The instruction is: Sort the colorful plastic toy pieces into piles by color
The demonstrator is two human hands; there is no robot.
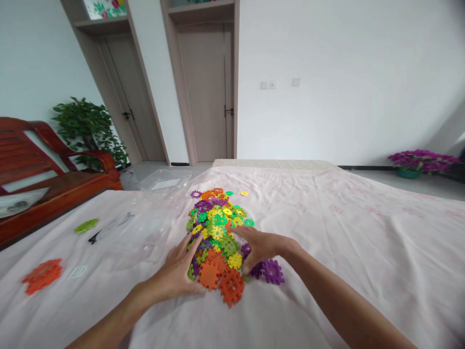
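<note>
Loosely curved, L hand [180, 268], R hand [260, 246], turned inward, flanking plastic pcs [218, 233]

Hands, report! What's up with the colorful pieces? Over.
Left hand and right hand open, either side. Colorful pieces heaped between them. Clear plastic packaging off left, not in between.

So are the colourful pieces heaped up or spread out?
Mostly heaped: colourful pieces overlap between the left hand and right hand; an orange bit and a green bit lie apart.
</note>
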